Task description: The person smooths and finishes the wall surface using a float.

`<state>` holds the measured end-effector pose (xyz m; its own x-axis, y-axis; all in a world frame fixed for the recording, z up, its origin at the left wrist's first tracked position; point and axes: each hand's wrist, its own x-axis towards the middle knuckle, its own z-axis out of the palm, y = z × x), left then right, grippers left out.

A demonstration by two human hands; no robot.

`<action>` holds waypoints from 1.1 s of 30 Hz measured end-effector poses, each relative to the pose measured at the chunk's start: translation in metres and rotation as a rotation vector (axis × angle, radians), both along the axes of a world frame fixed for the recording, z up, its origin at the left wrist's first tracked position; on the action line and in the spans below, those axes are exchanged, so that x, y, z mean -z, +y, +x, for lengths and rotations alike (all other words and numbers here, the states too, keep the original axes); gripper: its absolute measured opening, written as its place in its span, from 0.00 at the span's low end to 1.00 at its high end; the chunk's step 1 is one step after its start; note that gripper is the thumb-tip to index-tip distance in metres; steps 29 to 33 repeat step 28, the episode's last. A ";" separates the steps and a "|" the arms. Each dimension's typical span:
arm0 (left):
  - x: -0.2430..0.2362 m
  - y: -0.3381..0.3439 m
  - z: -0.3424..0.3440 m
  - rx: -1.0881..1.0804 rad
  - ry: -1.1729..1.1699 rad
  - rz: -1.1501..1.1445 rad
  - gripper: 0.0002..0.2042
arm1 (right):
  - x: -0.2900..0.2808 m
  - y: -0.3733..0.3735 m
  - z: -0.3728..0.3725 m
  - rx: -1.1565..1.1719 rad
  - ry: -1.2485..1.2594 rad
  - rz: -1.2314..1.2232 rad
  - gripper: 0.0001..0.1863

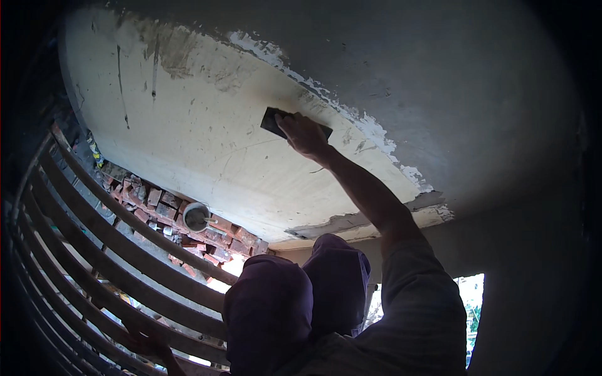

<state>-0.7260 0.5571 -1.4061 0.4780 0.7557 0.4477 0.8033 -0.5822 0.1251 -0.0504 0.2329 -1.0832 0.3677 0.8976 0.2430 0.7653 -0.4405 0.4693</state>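
Note:
My right hand (305,135) is raised against the cream-coloured wall (207,125). It is closed on a dark, flat, rectangular pad (272,119) that lies against the wall surface. Just above, a ragged strip of flaking white (376,135) divides the cream area from grey plaster (426,69). Low at the left, my left hand (149,343) shows dimly beside the slats of a wooden platform (182,285). Shadow hides how its fingers are placed.
My bent knees (269,291), in purple cloth, take up the lower middle. Beneath the slats are stacked and broken red bricks (168,210) and a round bucket (196,216) of greyish material with a handle sticking out. Bright openings (471,307) show at the lower right.

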 end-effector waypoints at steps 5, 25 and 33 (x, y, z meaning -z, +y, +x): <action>-0.020 -0.007 0.024 0.068 0.044 -0.030 0.24 | -0.137 -0.044 0.000 -0.054 -0.417 0.163 0.30; 0.016 -0.002 0.018 0.095 0.045 -0.146 0.29 | -0.129 -0.095 0.011 -0.114 -0.422 0.130 0.30; 0.023 0.023 -0.003 0.077 0.088 -0.096 0.32 | -0.196 -0.099 -0.014 0.095 -0.336 0.111 0.35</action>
